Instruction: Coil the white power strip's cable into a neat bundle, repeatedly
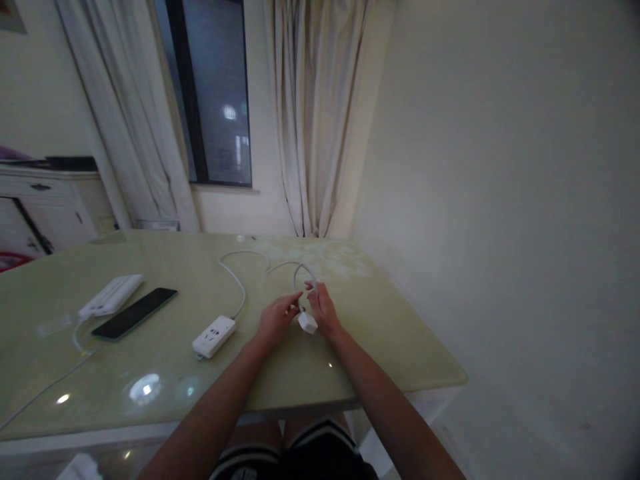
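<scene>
My left hand (274,319) and my right hand (323,309) meet over the greenish table (390,333), both pinching a white cable (240,283). The cable loops up between my fingers, and its white plug (307,323) hangs just below my right hand. The cable curves back across the table to a white power strip (214,336) lying left of my left hand.
A dark phone (134,313) and a white ribbed block (111,295) with a thin cord lie at the left. Behind the table are a window (215,93), curtains (315,113) and a white cabinet (45,207). A bare wall stands at the right.
</scene>
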The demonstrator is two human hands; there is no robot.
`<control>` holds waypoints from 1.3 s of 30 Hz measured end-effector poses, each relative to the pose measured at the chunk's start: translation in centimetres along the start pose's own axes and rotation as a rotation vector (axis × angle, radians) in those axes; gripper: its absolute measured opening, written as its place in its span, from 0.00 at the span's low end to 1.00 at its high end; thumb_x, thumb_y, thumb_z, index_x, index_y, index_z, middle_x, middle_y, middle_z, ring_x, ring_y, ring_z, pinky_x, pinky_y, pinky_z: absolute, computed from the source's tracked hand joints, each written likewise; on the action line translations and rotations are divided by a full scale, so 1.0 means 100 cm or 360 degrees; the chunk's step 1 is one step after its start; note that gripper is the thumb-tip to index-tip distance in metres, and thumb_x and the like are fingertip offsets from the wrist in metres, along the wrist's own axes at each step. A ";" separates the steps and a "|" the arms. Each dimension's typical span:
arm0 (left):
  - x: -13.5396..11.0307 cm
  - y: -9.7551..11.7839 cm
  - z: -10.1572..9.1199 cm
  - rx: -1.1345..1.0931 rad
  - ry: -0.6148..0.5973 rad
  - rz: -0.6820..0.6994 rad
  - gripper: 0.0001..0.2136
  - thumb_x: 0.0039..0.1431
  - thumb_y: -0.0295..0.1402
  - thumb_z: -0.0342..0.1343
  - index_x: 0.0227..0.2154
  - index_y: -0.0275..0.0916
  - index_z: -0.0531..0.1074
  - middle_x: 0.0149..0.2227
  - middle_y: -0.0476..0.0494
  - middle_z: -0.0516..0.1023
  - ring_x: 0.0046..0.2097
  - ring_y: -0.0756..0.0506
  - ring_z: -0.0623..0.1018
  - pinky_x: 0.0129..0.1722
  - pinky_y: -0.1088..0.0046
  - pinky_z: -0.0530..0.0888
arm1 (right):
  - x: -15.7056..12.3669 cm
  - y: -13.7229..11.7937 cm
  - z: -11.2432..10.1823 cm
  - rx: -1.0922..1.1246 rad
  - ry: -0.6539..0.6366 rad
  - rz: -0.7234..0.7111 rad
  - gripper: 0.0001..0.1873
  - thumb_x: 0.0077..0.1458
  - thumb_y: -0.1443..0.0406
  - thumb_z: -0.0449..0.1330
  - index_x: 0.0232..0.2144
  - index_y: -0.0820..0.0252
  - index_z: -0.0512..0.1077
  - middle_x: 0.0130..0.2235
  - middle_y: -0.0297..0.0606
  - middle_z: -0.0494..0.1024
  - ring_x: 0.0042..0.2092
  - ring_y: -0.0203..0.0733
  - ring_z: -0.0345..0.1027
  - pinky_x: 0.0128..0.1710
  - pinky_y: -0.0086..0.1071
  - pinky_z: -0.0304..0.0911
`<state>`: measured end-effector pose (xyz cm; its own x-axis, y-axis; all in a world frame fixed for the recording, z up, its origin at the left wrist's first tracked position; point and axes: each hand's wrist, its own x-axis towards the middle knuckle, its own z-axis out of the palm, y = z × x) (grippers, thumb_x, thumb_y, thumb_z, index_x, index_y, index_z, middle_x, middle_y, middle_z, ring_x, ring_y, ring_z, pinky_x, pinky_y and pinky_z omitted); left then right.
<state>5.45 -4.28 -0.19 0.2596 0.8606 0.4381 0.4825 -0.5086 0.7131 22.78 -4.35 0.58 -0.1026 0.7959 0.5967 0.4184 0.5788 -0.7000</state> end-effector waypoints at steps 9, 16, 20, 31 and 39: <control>-0.005 0.006 0.021 0.0199 -0.0154 0.0491 0.11 0.65 0.27 0.47 0.39 0.38 0.76 0.43 0.34 0.78 0.47 0.39 0.75 0.51 0.58 0.72 | 0.006 -0.016 0.008 0.0357 -0.0089 0.0008 0.24 0.70 0.53 0.46 0.57 0.52 0.73 0.57 0.43 0.71 0.60 0.45 0.63 0.62 0.40 0.58; -0.008 0.024 0.024 -0.0267 -0.0238 0.0370 0.13 0.69 0.38 0.47 0.44 0.39 0.74 0.46 0.35 0.79 0.47 0.40 0.77 0.51 0.62 0.72 | 0.010 -0.009 0.010 0.0511 0.0023 0.0284 0.33 0.68 0.47 0.40 0.53 0.59 0.76 0.45 0.45 0.77 0.44 0.43 0.71 0.44 0.34 0.68; -0.003 0.024 0.016 -0.0675 0.0068 0.0025 0.19 0.67 0.49 0.50 0.32 0.38 0.73 0.30 0.44 0.77 0.33 0.45 0.74 0.38 0.69 0.72 | 0.002 -0.004 0.013 0.0434 -0.0192 0.0173 0.38 0.68 0.42 0.37 0.52 0.60 0.75 0.41 0.44 0.78 0.39 0.43 0.71 0.42 0.36 0.67; 0.011 0.011 -0.025 -0.2158 0.0515 -0.0586 0.14 0.61 0.42 0.62 0.42 0.36 0.75 0.31 0.45 0.81 0.31 0.49 0.79 0.35 0.73 0.76 | -0.004 -0.011 0.020 -0.0639 -0.0439 -0.0457 0.19 0.68 0.62 0.56 0.60 0.54 0.69 0.55 0.44 0.77 0.57 0.47 0.68 0.57 0.41 0.58; 0.006 0.019 -0.008 -0.1851 0.0167 -0.0471 0.26 0.57 0.50 0.63 0.49 0.34 0.77 0.43 0.34 0.83 0.43 0.42 0.81 0.40 0.70 0.75 | -0.004 0.009 0.021 -0.0771 -0.0369 -0.0427 0.19 0.72 0.58 0.48 0.43 0.61 0.76 0.45 0.46 0.81 0.48 0.46 0.71 0.52 0.39 0.59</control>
<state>5.88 -4.77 1.86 0.1711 0.9690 0.1780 -0.5450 -0.0574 0.8365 21.25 -3.73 -1.11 -0.4333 0.6826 0.5884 0.7087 0.6614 -0.2455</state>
